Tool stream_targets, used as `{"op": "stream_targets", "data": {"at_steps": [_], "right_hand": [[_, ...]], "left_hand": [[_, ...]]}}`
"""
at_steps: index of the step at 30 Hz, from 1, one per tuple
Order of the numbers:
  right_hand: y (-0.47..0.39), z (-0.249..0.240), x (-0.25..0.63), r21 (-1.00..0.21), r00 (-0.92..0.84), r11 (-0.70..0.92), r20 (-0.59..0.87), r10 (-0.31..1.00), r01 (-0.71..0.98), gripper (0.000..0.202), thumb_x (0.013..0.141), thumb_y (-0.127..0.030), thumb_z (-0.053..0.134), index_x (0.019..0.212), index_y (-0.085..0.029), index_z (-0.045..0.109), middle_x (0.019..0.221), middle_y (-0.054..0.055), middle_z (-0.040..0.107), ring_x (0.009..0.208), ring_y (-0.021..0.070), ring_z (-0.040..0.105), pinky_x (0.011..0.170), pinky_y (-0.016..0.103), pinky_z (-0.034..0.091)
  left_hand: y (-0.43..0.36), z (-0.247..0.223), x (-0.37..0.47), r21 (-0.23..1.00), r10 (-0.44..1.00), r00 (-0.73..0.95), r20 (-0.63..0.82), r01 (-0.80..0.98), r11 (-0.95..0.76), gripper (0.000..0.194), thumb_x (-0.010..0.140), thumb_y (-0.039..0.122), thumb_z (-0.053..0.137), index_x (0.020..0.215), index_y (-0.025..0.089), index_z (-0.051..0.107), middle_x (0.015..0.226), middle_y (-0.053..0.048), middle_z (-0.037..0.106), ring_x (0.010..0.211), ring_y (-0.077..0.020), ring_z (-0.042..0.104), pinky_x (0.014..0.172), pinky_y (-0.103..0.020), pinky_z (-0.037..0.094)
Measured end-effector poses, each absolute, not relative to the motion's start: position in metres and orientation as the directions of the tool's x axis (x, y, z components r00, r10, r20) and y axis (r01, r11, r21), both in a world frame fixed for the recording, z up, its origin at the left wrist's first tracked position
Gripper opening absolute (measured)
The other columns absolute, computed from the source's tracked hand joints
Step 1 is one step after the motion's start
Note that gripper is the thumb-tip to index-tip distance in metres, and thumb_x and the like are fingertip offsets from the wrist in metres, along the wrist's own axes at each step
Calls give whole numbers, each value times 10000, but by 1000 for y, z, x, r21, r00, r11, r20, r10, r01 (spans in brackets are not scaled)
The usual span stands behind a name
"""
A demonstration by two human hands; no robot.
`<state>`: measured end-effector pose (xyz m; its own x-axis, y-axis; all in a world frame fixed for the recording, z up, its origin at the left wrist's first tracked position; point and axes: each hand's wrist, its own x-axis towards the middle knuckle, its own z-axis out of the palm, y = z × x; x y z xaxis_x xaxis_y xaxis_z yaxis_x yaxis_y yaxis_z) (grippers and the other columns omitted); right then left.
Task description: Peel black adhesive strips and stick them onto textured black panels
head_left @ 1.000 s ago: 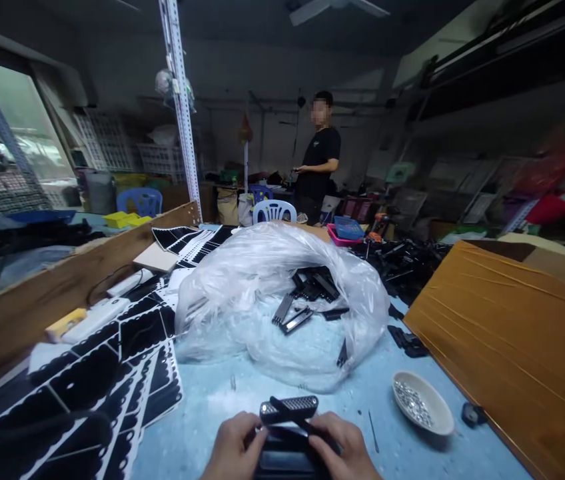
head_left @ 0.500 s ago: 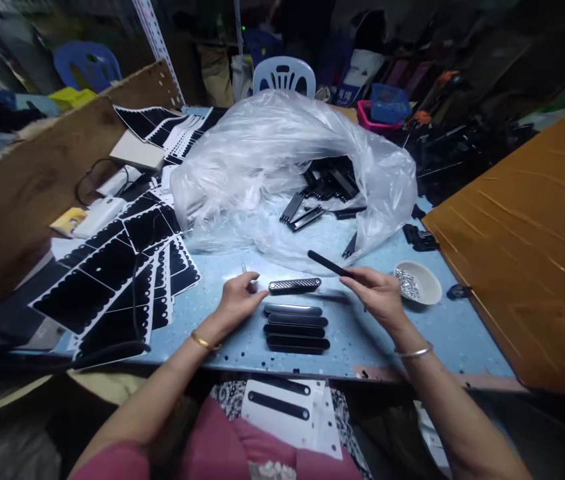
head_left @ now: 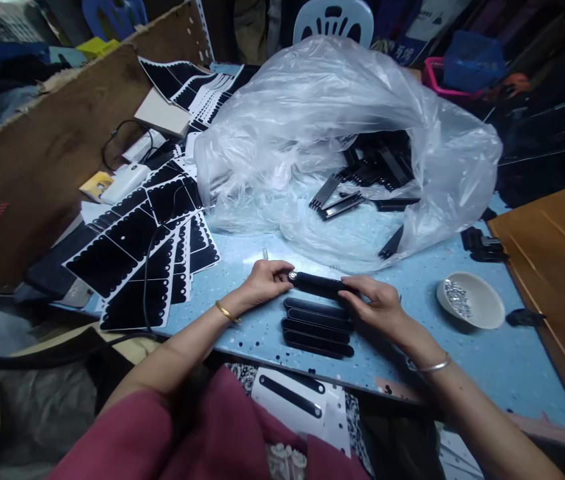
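My left hand (head_left: 268, 280) pinches the left end of a long black bar with a textured, shiny face (head_left: 292, 275); only that end of the face shows. A thin black strip (head_left: 318, 281) with rounded ends lies along the bar and hides most of it. My right hand (head_left: 375, 299) has thumb and fingers closed on the strip's right end. Whether the strip touches the bar along its whole length, I cannot tell. Just below, several similar black bars (head_left: 317, 327) lie in a column on the blue tabletop (head_left: 242, 333).
A white bowl (head_left: 492, 303) of small silvery pieces stands at the right. A clear plastic bag (head_left: 272, 140) lies behind, black comb-like parts (head_left: 387, 167) in its opening. Black sticker sheets (head_left: 107, 263) spread at the left. A sticker sheet (head_left: 287, 407) rests on my lap.
My right hand has brought the black strip left and down over the textured bar. My left hand, beside the bar before, now grips its left end. The view has shifted.
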<state>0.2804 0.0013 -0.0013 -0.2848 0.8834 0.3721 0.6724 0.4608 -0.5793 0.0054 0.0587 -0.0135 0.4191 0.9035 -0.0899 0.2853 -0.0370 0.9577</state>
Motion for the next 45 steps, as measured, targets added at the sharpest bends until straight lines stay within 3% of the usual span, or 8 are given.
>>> {"op": "stream_targets", "data": {"at_steps": [5,21,34,45], "right_hand": [[0,4,281,-556,-305,472,370,877,684,147,886,-268,626,984,-200,711,893,80,755,785,206,716,708,332,594],[12,7,271,-514,-379,497,323,867,699,172,903,-282,588,959,-200,728,886,92,754,785,215,718,714,345,610],[12,9,274,-578,-340,454,302,891,678,157,886,-296,618,954,-213,733,901,82,756,796,218,722,713,347,608],[14,4,272,-551,-380,480,292,877,683,164,903,-294,597,976,-208,717,900,82,745,789,211,710,711,341,596]], "left_hand": [[60,-13,4,969,901,419,-113,246,7,225,713,182,683,911,91,738,641,-2,642,583,-91,560,557,-190,439],[63,-13,3,965,892,436,-120,261,3,217,709,140,660,908,101,738,643,3,642,585,-90,554,565,-192,441],[64,-15,3,970,888,444,-119,241,10,214,702,174,657,892,106,729,635,8,621,585,-90,537,565,-193,427],[64,-10,3,968,883,454,-121,249,5,182,718,145,647,879,116,728,649,9,635,582,-86,548,561,-190,436]]}}
